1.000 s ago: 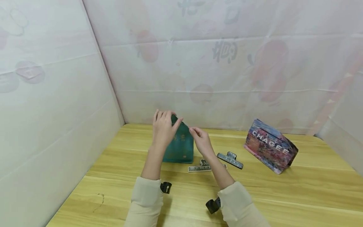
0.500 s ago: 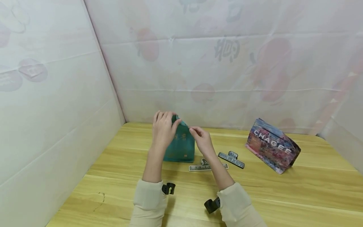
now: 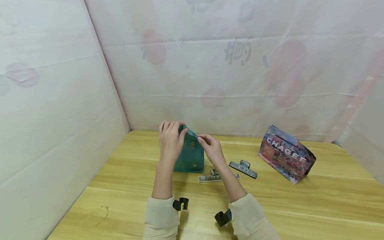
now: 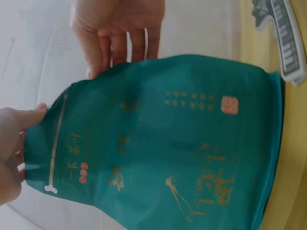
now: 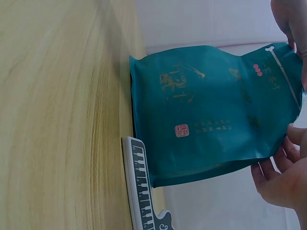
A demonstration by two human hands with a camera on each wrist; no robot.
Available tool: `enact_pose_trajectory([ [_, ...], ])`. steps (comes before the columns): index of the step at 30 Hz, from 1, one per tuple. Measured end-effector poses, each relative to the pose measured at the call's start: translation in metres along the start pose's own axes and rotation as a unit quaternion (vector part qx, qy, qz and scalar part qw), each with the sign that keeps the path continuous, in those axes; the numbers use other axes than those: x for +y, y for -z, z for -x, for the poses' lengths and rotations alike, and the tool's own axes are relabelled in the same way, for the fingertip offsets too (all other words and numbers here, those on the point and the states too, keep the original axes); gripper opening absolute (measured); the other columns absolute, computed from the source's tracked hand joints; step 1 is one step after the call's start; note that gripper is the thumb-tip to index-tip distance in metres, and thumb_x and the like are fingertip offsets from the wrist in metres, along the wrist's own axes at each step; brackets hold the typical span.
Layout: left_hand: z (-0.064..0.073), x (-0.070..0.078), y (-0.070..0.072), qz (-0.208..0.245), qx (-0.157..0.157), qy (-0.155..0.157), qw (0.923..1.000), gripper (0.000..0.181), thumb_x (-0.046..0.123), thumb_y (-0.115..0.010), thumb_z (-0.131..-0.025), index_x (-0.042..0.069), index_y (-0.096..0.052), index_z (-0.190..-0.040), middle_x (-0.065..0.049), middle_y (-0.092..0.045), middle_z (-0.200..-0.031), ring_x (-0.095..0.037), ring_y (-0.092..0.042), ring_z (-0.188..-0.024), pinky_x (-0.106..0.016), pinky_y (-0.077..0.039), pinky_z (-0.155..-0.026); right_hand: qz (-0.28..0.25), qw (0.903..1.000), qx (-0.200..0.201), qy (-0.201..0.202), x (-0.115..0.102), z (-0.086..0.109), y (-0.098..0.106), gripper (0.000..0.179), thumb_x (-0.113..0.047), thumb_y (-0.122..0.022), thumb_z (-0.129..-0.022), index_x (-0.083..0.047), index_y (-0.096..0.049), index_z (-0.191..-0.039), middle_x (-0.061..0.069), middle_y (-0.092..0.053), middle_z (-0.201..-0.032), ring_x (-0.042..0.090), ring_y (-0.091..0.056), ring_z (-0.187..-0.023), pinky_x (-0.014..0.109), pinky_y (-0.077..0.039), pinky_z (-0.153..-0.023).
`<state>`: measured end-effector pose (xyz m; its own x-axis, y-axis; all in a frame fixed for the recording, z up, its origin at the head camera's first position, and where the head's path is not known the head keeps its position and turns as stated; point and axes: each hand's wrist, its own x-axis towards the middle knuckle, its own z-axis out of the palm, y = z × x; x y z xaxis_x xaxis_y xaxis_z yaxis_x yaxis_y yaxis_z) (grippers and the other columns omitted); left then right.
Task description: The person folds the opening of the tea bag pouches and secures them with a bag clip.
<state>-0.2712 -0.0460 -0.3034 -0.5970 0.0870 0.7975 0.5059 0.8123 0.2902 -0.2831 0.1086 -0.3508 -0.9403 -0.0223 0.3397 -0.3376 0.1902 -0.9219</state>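
Observation:
A green tea bag (image 3: 190, 156) with gold lettering stands upright at the table's far side. Its top edge slants down to the right in the head view. My left hand (image 3: 170, 141) pinches the bag's top left part between thumb and fingers. The bag's right upper edge is pinched by my right hand (image 3: 212, 150). A pale strip (image 4: 58, 139) with a small end tab runs across the bag near its top in the left wrist view. A white clip (image 3: 210, 178) with a piano-key pattern lies before the bag, partly behind my right forearm.
A black piano-key clip (image 3: 243, 169) lies right of the white one. Farther right, a colourful CHAGEE bag (image 3: 286, 155) stands at an angle on the wooden table (image 3: 120, 193). Printed cloth walls (image 3: 210, 76) rise behind the table and at its sides.
The bag's top and my left hand have come slightly down and left. A lighter strip now shows along the slanted top edge. Both hands keep hold of the bag; the clips lie still.

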Motion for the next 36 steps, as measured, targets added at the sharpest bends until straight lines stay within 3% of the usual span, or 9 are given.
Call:
enact_pose_trajectory([
  [6, 0.001, 0.0, 0.0, -0.007, -0.003, -0.003, 1.0, 0.019, 0.019, -0.068, -0.084, 0.005, -0.064, -0.096, -0.007, -0.065, -0.094, -0.027, -0.052, -0.096, -0.038, -0.023, -0.103, -0.015, 0.9997, -0.019, 0.001, 0.0, 0.0, 0.001, 0.029, -0.019, -0.054, -0.095, -0.001, -0.06, -0.116, 0.013, -0.059, -0.114, 0.024, -0.053, -0.107, 0.04, -0.041, -0.091],
  [14, 0.001, 0.002, -0.001, 0.0, -0.006, -0.01, 0.9999, 0.017, 0.017, -0.068, -0.083, 0.006, -0.064, -0.096, -0.007, -0.064, -0.093, -0.027, -0.052, -0.096, -0.037, -0.021, -0.104, -0.026, 0.9964, -0.06, 0.053, -0.004, 0.001, 0.0, 0.031, -0.02, -0.053, -0.095, -0.002, -0.058, -0.121, 0.012, -0.057, -0.117, 0.025, -0.052, -0.107, 0.041, -0.041, -0.09],
  [22, 0.0, 0.0, -0.001, 0.007, 0.002, -0.014, 0.9999, 0.016, 0.015, -0.069, -0.082, 0.005, -0.064, -0.094, -0.006, -0.065, -0.091, -0.026, -0.052, -0.094, -0.036, -0.02, -0.105, -0.044, 0.9977, -0.029, 0.042, -0.014, 0.003, -0.008, 0.027, -0.01, -0.057, -0.092, 0.005, -0.058, -0.115, 0.018, -0.058, -0.11, 0.027, -0.053, -0.097, 0.035, -0.042, -0.083],
  [31, -0.001, -0.001, -0.002, 0.009, 0.008, -0.03, 0.9995, 0.014, 0.015, -0.07, -0.081, 0.007, -0.065, -0.09, -0.005, -0.065, -0.087, -0.024, -0.052, -0.091, -0.035, -0.021, -0.104, -0.056, 0.998, 0.025, 0.011, -0.006, 0.0, -0.017, 0.022, -0.006, -0.063, -0.087, 0.001, -0.061, -0.108, 0.011, -0.061, -0.102, 0.021, -0.055, -0.091, 0.03, -0.045, -0.078],
  [36, -0.001, -0.003, -0.001, 0.017, 0.013, -0.027, 0.9994, 0.013, 0.015, -0.071, -0.08, 0.007, -0.065, -0.089, -0.005, -0.065, -0.087, -0.024, -0.052, -0.09, -0.036, -0.022, -0.103, -0.053, 0.9983, 0.018, 0.016, -0.007, 0.0, -0.018, 0.023, -0.007, -0.063, -0.087, 0.001, -0.061, -0.108, 0.011, -0.061, -0.103, 0.022, -0.054, -0.092, 0.031, -0.045, -0.078],
])
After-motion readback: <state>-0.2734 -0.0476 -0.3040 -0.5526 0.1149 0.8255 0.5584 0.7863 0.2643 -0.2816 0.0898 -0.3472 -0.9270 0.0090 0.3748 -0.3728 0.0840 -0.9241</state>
